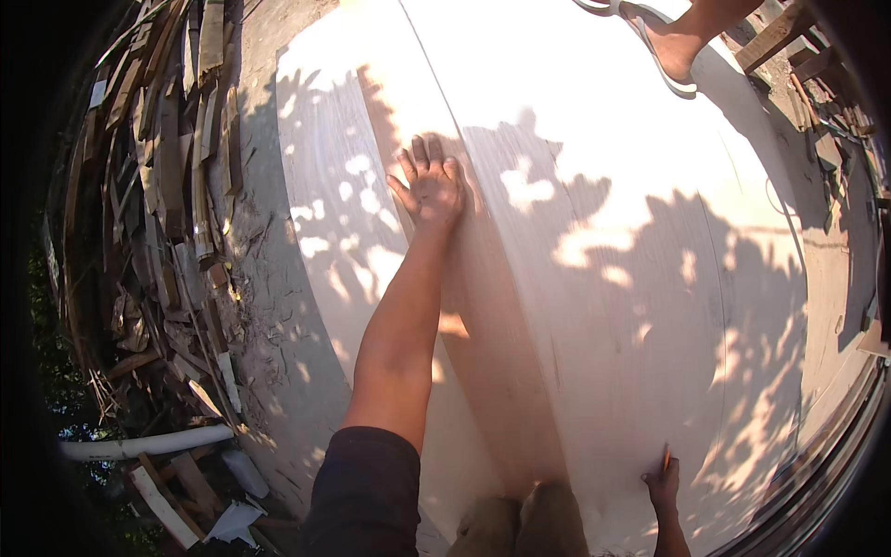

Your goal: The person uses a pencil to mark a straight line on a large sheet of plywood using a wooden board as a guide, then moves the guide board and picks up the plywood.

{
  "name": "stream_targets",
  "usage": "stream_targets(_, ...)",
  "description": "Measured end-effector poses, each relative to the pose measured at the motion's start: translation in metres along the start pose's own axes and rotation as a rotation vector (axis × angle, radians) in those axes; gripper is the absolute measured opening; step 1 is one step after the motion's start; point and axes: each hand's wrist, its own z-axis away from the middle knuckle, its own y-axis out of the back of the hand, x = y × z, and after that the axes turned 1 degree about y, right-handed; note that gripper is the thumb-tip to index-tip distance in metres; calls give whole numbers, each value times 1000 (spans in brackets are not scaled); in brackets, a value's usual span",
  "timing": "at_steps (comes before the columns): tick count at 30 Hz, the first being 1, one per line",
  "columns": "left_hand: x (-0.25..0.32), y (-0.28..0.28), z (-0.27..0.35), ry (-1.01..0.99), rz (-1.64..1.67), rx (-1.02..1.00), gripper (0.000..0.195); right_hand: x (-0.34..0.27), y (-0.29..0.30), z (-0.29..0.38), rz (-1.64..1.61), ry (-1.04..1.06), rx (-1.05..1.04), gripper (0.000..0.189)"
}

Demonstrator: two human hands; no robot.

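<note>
My left hand (433, 186) presses down with fingers spread on a long brown wooden board (487, 362). The board lies lengthwise over a large pale plywood sheet (612, 362). At the lower right, my right hand (665, 482) holds an orange pencil (667, 457) just above or on the sheet; I cannot tell whether the tip touches. My knees (518, 519) are at the board's near end. Strong sunlight washes out the far part of the sheet, and leaf shadows dapple the rest.
Another person's foot in a white flip-flop (661, 59) stands on the sheet's far right. Piled scrap wood (167, 153) lines the left side, with a white pipe (150, 444) below it. Long stacked strips (828, 452) run along the lower right. Timber pieces (779, 35) lie at the upper right.
</note>
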Motion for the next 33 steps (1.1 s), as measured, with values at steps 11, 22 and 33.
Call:
stream_targets(11, 1, 23, -59, 43, -102, -137, 62, -391, -47, -139, -471, 294, -146, 47)
stream_targets(22, 7, 16, -69, 43, -94, -234, 62, -727, -64, -304, -86, 849, 160, 37)
stream_targets(33, 2, 25, -69, 54, -129, -400, 66, -949, -108, -388, 59, 876, 173, 36)
